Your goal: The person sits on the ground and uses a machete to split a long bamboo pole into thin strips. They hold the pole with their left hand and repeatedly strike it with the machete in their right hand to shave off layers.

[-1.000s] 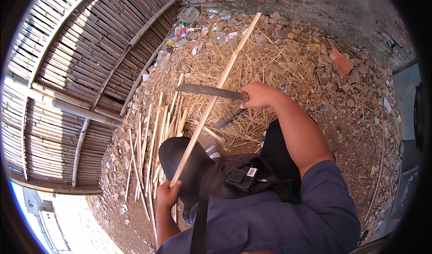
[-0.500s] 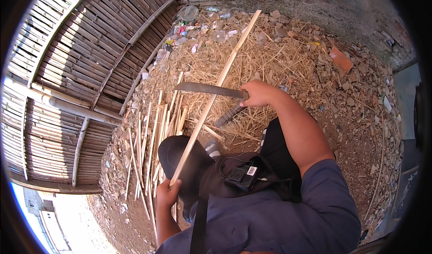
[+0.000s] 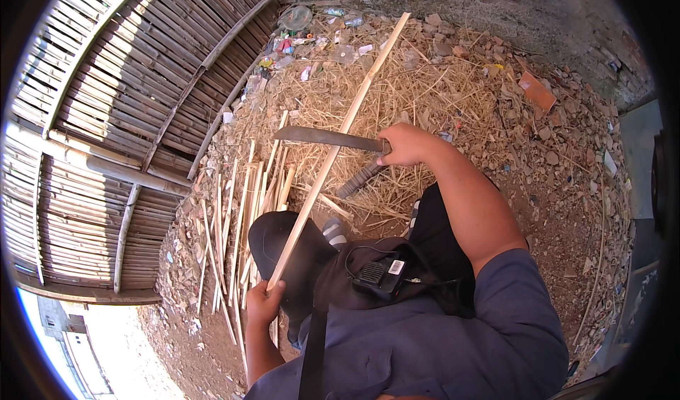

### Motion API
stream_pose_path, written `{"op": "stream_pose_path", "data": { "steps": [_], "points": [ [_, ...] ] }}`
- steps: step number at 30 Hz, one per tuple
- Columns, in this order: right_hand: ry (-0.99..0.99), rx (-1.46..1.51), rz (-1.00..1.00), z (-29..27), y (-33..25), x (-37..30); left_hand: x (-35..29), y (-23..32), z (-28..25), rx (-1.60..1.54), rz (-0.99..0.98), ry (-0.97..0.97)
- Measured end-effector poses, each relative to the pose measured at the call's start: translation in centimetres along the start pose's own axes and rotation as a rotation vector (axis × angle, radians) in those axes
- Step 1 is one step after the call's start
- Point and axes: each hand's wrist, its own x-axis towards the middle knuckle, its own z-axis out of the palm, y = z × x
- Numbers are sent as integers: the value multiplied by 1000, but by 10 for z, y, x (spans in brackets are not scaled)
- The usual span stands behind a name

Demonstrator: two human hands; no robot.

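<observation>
My left hand [image 3: 263, 305], low beside my left leg, is closed on the near end of a long pale split bamboo strip [image 3: 309, 205]. From there the strip slants up and to the right, over my knee and far across the straw. A machete [image 3: 319, 138] is gripped by its handle in my right hand [image 3: 409, 145]. Its dark blade points left and lies across the strip; whether it touches is hard to tell. Just below that hand, a dark ribbed bar [image 3: 360, 180] slants down to the left; I cannot tell if it is held too.
Several split bamboo strips [image 3: 239, 223] lie left of my leg. Straw-like shavings [image 3: 312, 102] cover the ground ahead, with litter and rubble toward the brick wall [image 3: 453, 3]. A bamboo slat wall [image 3: 106, 116] stands left. An orange tile piece [image 3: 537, 92] lies far right.
The machete and my right hand have shifted very slightly upward. The strip's far end has tipped a little higher. My left hand keeps its grip in nearly the same place.
</observation>
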Motion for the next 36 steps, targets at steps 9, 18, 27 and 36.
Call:
{"op": "stream_pose_path", "data": {
  "steps": [9, 18, 27, 36],
  "points": [
    [5, 7, -24, 1, 2, 1, 1, -2, -1, 25, -8, -35],
    [27, 10, -32, 4, 4, 2, -1, 3, -1, 29, -5, -26],
    [30, 8, -22, 2, 0, 1, 0, 1, -1, -9, -18, -34],
    [18, 50, -23, 2, 0, 1, -3, 10, -1, -93, -37, -42]
  ]
}}
